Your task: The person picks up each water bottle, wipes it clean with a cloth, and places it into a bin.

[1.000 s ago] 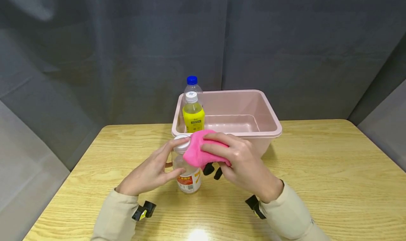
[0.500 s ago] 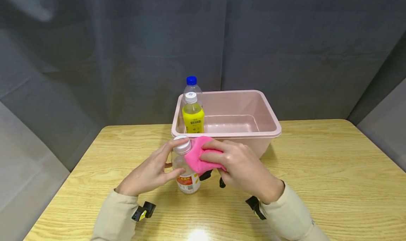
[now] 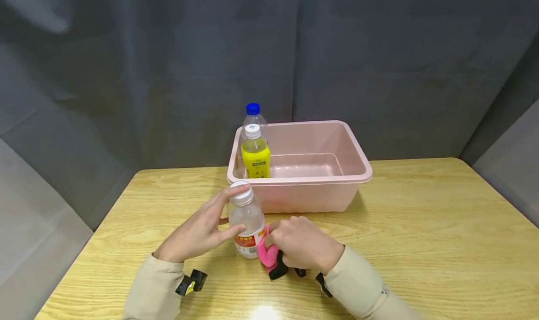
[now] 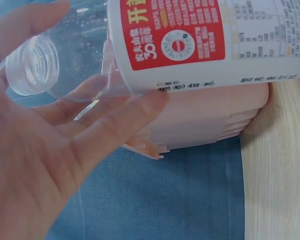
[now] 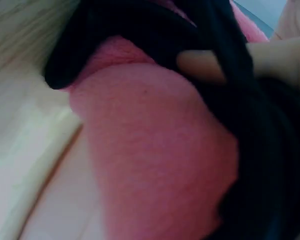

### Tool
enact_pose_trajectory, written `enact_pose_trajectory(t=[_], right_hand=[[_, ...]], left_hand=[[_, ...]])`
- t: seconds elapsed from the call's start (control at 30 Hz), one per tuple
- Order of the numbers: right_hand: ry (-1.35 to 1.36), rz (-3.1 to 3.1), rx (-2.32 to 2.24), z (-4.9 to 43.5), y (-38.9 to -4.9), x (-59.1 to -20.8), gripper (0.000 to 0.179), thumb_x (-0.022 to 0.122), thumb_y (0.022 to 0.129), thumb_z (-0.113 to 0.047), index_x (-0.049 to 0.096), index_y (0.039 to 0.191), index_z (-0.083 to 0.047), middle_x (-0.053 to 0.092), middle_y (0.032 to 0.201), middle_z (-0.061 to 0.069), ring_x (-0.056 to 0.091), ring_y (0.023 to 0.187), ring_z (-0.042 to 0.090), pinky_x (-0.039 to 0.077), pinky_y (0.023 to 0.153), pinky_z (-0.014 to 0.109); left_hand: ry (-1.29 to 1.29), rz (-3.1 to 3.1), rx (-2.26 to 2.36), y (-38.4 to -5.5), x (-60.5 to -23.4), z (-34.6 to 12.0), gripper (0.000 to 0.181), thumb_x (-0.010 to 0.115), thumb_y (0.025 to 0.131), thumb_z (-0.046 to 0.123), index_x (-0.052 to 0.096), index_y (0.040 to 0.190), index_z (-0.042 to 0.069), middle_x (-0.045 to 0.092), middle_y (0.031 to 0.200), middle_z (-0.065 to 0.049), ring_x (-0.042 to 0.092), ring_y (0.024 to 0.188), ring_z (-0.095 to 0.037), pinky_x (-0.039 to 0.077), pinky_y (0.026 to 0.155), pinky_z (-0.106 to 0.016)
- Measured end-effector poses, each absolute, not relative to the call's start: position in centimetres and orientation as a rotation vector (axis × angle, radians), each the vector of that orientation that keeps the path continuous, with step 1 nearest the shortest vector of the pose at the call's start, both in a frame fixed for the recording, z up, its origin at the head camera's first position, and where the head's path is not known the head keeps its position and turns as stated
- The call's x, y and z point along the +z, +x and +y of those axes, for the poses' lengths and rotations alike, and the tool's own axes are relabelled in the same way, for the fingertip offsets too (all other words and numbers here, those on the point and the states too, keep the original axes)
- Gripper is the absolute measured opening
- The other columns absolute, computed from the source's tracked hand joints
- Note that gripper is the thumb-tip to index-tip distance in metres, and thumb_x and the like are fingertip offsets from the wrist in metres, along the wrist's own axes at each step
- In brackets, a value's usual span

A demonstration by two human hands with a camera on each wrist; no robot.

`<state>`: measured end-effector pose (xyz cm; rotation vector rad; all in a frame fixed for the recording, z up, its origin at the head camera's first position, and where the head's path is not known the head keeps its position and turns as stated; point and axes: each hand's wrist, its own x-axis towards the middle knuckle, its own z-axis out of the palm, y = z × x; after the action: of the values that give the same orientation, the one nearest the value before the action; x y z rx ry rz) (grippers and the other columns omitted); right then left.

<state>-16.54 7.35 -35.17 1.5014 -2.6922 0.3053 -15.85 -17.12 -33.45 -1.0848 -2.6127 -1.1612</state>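
A clear plastic bottle [image 3: 247,215] with a white cap and a red-and-white label stands upright on the table. My left hand [image 3: 202,229] holds it by the upper part, thumb on the near side and a finger up against the cap; the left wrist view shows the bottle [image 4: 175,45] close up beside the fingers. Low at the bottle's right side, my right hand [image 3: 301,243] grips a bunched pink cloth [image 3: 268,255] with black parts. In the right wrist view the fuzzy pink cloth [image 5: 155,145] and its black edging fill much of the picture, blurred.
Behind the hands stands a pale pink plastic bin [image 3: 303,196]. At its left end are a bottle with a yellow label [image 3: 257,161] and a clear bottle with a blue cap [image 3: 253,109]. A grey curtain [image 3: 202,76] hangs behind the wooden table [image 3: 421,226].
My right hand has moved the pink cloth down from the bottle's shoulder to its lower right side, beside the label. The left hand keeps its hold on the bottle.
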Motion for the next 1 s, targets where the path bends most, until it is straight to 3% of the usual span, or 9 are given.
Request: enact_pose_trajectory(t=[0.13,0.3,0.5,0.8,1.0], right_hand=[[1.486,-2.677,0.278,7.3,-16.5,-35.5,0.038,0.065,0.066,0.016,0.074,0.08,-0.019,0.062,0.079,-0.011,0.048,0.06,0.005,0.04,0.05,0.019],[1.463,-2.571,0.328,7.8,-16.3,-34.3,0.04,0.069,0.069,0.015,0.078,0.09,-0.018,0.071,0.093,-0.007,0.065,0.073,0.009,0.052,0.058,0.025],[1.384,-2.378,0.401,8.6,-16.0,-32.5,0.038,0.072,0.071,0.013,0.077,0.095,-0.015,0.072,0.101,0.0,0.069,0.079,0.017,0.056,0.062,0.03],[1.213,-2.026,0.701,8.7,-15.5,-31.2,0.049,0.063,0.068,0.022,0.078,0.106,-0.005,0.072,0.112,0.01,0.071,0.1,0.027,0.06,0.086,0.042],[1.157,-1.898,0.841,8.3,-15.5,-31.2,0.045,0.063,0.072,0.023,0.077,0.107,0.0,0.071,0.115,0.016,0.07,0.104,0.033,0.059,0.088,0.045]], left_hand=[[-1.075,-2.623,-1.175,-15.9,-33.5,-17.1,0.067,0.071,0.096,0.007,0.033,0.15,0.016,0.047,0.145,-0.019,0.054,0.126,-0.037,0.059,0.085,-0.048],[-1.068,-2.636,-1.181,-15.8,-33.5,-17.1,0.066,0.071,0.096,0.008,0.033,0.15,0.016,0.047,0.144,-0.018,0.054,0.125,-0.037,0.06,0.085,-0.045],[-1.057,-2.648,-1.19,-15.8,-33.4,-17.2,0.066,0.071,0.096,0.009,0.033,0.15,0.017,0.047,0.144,-0.018,0.055,0.125,-0.038,0.059,0.086,-0.047],[-1.082,-2.616,-1.168,-15.8,-33.6,-17.2,0.067,0.071,0.094,0.004,0.035,0.149,0.015,0.048,0.146,-0.017,0.055,0.126,-0.036,0.06,0.085,-0.042],[-1.105,-2.596,-1.119,-15.9,-33.4,-17.1,0.067,0.073,0.093,0.002,0.037,0.148,0.012,0.047,0.149,-0.015,0.056,0.126,-0.035,0.06,0.086,-0.038]])
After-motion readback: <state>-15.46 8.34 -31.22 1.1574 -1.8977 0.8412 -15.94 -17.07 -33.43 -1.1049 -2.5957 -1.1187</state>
